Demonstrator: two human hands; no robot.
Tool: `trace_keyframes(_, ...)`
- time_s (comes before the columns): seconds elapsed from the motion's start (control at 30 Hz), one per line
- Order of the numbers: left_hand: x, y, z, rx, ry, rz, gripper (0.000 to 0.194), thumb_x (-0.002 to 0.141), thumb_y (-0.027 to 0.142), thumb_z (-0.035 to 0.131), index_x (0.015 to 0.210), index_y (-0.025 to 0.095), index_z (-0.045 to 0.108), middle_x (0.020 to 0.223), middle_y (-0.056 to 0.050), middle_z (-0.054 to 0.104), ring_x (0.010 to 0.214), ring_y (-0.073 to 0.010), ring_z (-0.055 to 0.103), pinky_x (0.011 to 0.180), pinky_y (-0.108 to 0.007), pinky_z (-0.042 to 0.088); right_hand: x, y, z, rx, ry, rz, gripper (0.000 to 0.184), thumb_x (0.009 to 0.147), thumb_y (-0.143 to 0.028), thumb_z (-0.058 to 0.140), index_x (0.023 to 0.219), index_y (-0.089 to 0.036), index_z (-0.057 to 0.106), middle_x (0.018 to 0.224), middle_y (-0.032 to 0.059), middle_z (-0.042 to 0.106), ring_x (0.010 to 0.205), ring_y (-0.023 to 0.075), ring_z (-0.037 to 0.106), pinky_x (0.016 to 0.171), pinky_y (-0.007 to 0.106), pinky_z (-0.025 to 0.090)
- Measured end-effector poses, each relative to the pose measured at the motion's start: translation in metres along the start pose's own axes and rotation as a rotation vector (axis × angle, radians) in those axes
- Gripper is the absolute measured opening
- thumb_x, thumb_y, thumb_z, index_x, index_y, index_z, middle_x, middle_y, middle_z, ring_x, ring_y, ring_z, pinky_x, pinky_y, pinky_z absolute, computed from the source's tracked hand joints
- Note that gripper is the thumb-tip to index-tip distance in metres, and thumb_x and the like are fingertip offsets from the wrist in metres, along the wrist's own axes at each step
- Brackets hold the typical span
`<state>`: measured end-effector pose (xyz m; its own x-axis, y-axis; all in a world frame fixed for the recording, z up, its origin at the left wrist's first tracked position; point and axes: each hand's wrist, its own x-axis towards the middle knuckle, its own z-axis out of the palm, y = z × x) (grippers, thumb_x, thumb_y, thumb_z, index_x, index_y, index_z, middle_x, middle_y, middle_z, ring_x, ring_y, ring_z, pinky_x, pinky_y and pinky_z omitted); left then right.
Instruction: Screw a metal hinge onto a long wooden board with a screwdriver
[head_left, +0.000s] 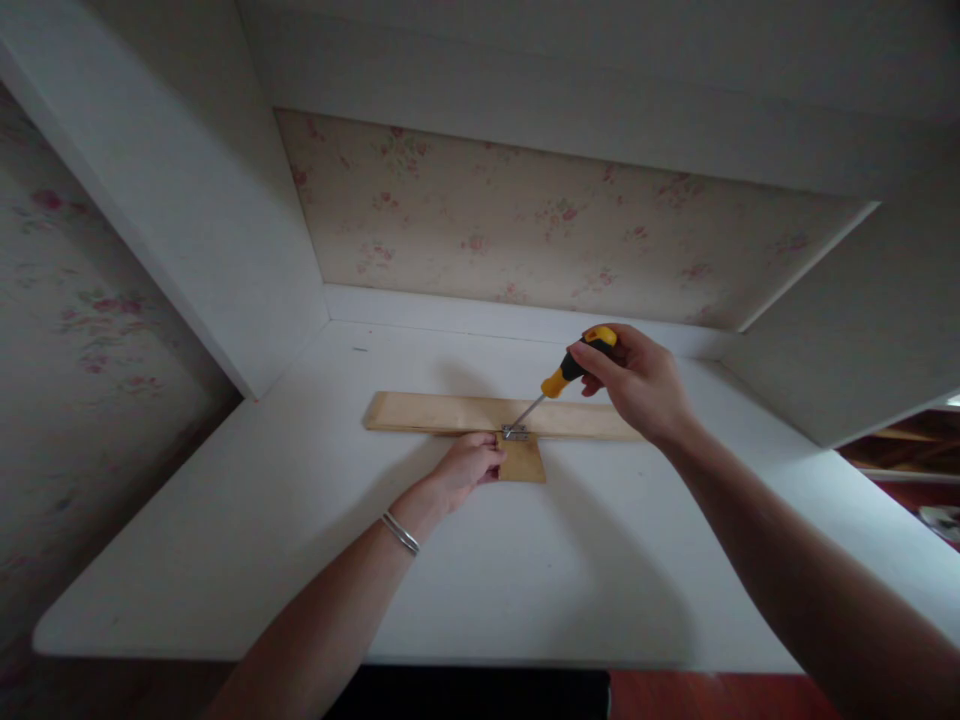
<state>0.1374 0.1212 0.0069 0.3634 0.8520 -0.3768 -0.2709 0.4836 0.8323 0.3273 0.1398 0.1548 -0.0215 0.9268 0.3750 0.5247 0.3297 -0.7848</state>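
A long pale wooden strip (442, 412) lies across the white desk (225, 540), with a shorter wooden piece (523, 462) butted against its near side. A small metal bracket (515, 432) sits at the joint. My right hand (637, 382) is closed round the yellow and black handle of a screwdriver (564, 377), whose tip rests on the bracket. My left hand (466, 466) is closed on the short wooden piece beside the bracket, and a silver bracelet circles its wrist.
The desk sits in a white alcove with side panels (225, 230) left and right and an overhead shelf. Floral wallpaper (540, 220) covers the back wall. The desk's rounded front edge is near me, above a reddish floor (697, 695).
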Motion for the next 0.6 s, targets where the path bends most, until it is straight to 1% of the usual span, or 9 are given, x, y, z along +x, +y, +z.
trace_keyframes(0.17,0.000,-0.001,-0.001,0.002,-0.012,0.011,0.024,0.074,0.004,0.061,0.096,0.010,0.070,0.102,-0.013,0.071,0.092,-0.0200,0.066,0.085,-0.033,0.051,0.001,0.002,-0.001,0.022,-0.001,0.027,0.036,0.081,-0.053,0.065,0.090,-0.018,0.060,0.076,0.0039,0.066,0.055,0.0145,0.061,0.050,0.027,0.051)
trace_keyframes(0.3,0.001,-0.001,-0.001,-0.002,-0.032,0.021,0.021,0.073,0.006,0.065,0.093,0.011,0.070,0.100,-0.013,0.071,0.092,-0.0205,0.066,0.086,-0.034,0.051,0.003,0.006,-0.002,0.072,-0.014,0.031,0.035,0.081,-0.051,0.065,0.094,-0.018,0.061,0.082,0.0053,0.066,0.063,0.0159,0.062,0.055,0.029,0.054)
trace_keyframes(0.43,0.000,-0.001,-0.001,0.010,-0.014,0.011,0.021,0.075,0.005,0.062,0.094,0.011,0.069,0.100,-0.013,0.071,0.092,-0.0200,0.066,0.085,-0.033,0.052,0.004,0.011,-0.002,0.100,-0.009,0.044,0.035,0.081,-0.049,0.066,0.100,-0.020,0.060,0.087,0.0055,0.066,0.070,0.0181,0.064,0.056,0.030,0.055)
trace_keyframes(0.5,-0.001,-0.001,-0.001,0.018,-0.009,0.005,0.022,0.076,0.005,0.060,0.095,0.011,0.069,0.102,-0.013,0.071,0.094,-0.0201,0.066,0.085,-0.032,0.052,0.005,0.013,-0.002,0.097,0.003,0.052,0.034,0.081,-0.048,0.066,0.100,-0.020,0.059,0.087,0.0049,0.066,0.068,0.0177,0.063,0.056,0.030,0.055)
trace_keyframes(0.6,-0.003,0.000,0.000,0.010,-0.014,0.009,0.023,0.076,0.005,0.060,0.096,0.010,0.069,0.103,-0.013,0.071,0.096,-0.0209,0.066,0.085,-0.032,0.052,0.006,0.014,-0.003,0.065,0.011,0.070,0.031,0.081,-0.047,0.065,0.095,-0.020,0.059,0.083,0.0038,0.065,0.063,0.0164,0.061,0.056,0.031,0.054)
